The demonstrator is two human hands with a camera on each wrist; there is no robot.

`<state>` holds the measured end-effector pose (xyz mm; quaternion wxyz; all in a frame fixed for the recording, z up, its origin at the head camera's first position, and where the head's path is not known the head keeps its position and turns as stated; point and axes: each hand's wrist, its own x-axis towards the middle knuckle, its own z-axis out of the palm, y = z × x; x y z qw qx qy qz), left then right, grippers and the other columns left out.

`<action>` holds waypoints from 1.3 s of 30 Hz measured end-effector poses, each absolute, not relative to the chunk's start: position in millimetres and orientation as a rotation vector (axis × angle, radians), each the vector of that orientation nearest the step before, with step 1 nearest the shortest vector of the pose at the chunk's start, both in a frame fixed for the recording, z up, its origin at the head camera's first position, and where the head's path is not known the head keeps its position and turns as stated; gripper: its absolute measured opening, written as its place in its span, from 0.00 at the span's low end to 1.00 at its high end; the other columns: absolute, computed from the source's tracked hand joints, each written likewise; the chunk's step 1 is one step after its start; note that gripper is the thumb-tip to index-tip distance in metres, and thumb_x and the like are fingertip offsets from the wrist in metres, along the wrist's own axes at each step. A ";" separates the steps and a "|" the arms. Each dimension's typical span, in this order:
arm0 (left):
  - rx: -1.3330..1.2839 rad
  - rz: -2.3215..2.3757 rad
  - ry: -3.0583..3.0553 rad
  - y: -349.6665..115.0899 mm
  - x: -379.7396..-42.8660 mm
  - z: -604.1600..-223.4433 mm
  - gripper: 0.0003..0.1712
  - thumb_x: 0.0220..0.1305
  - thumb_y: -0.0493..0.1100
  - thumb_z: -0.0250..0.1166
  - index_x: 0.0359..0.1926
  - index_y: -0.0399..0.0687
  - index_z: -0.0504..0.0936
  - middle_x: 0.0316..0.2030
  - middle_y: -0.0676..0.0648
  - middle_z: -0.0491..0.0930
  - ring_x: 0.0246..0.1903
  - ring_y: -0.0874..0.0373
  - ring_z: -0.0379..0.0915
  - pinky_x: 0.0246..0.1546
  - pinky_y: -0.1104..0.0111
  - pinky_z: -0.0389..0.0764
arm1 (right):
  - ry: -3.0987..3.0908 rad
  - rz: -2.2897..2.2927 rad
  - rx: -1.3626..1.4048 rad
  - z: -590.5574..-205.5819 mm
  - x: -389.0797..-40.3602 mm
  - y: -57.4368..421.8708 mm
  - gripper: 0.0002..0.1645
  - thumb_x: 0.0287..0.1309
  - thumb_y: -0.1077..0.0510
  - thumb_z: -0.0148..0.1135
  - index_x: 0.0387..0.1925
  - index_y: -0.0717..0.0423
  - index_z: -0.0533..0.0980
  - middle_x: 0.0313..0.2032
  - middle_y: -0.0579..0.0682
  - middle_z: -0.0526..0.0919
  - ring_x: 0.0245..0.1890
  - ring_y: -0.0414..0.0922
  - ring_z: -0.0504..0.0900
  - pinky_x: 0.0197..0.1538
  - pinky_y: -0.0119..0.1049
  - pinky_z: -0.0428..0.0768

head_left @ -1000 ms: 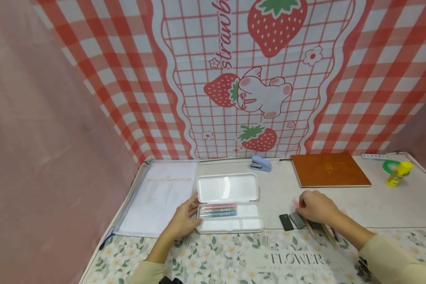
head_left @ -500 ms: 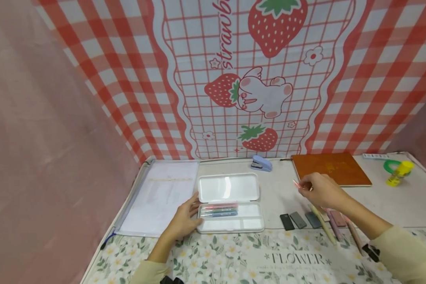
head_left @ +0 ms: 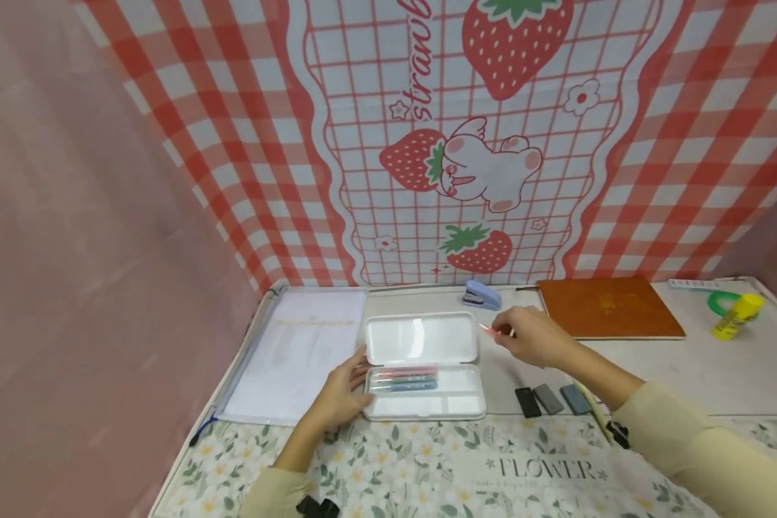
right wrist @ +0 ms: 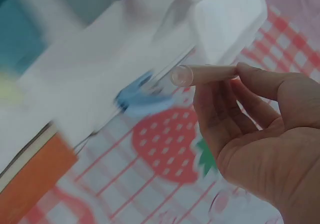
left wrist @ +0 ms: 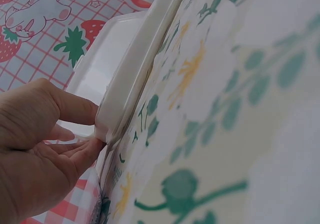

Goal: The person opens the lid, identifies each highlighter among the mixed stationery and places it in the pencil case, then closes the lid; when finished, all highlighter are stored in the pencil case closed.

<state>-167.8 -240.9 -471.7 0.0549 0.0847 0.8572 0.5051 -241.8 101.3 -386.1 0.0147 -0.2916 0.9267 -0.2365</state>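
Observation:
An open white pencil case [head_left: 453, 414] lies on the mat, its lid folded back. Several slim pens [head_left: 404, 385] rest in its rear compartment; the front compartments hold nothing visible. My left hand [head_left: 338, 394] grips the case's left end, and the left wrist view has thumb and fingers pinching the case edge [left wrist: 122, 91]. Just right of the lid, my right hand [head_left: 537, 337] is raised above the mat, pinching a pen [head_left: 488, 330] with a pinkish end. Seen from the right wrist, this pen [right wrist: 212, 75] is a beige barrel with a clear round end.
Right of the case lie a black block [head_left: 527, 402], a grey one [head_left: 547, 398] and a blue-grey one [head_left: 575, 400]. A yellow-green pen [head_left: 592, 410] is partly under my right arm. Behind are a stapler [head_left: 482, 295], brown notebook [head_left: 611, 308] and yellow glue stick [head_left: 738, 316]. A document pouch [head_left: 298, 360] lies left.
My right hand has lifted a pen from among the blocks and pens at right and carried it up and left toward the case. The left hand keeps its hold on the case.

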 end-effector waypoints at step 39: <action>0.226 1.524 2.580 -243.6 -169.6 -470.5 0.53 0.49 0.24 0.64 0.73 0.39 0.45 0.65 0.34 0.61 0.62 0.42 0.66 0.64 0.62 0.71 | 2.847 -0.430 -1.305 -442.9 -227.9 -68.3 0.07 0.47 0.58 0.70 0.32 0.49 0.83 0.29 0.43 0.80 0.29 0.40 0.76 0.29 0.30 0.80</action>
